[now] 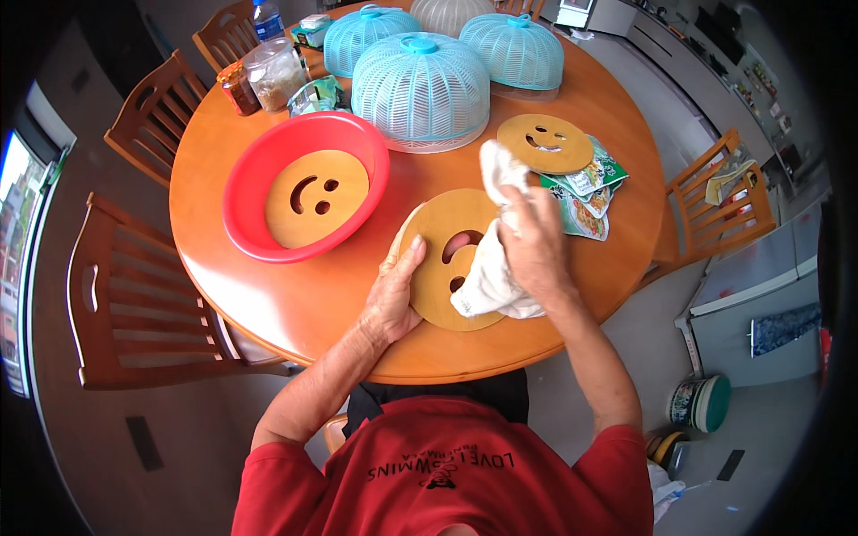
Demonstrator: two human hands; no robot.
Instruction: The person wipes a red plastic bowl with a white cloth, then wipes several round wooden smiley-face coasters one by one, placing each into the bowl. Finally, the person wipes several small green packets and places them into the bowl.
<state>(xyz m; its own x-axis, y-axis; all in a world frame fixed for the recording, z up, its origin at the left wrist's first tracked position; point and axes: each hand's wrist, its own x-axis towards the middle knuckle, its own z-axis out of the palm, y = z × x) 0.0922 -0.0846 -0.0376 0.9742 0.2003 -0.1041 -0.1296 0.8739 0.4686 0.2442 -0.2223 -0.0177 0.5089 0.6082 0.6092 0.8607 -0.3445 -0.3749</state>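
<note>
My left hand grips the left edge of a round tan trivet with smiley-face cutouts, tilted above the near side of the table. One finger shows through the mouth slot. My right hand clutches a white cloth, which lies against the trivet's right part and hides some of it. A matching trivet rests inside a red plastic basin to the left. Another such trivet lies on green food packets beyond my right hand.
Blue mesh food covers stand at the table's far side. Glass jars, a water bottle and a green packet are at the far left. Wooden chairs surround the round wooden table.
</note>
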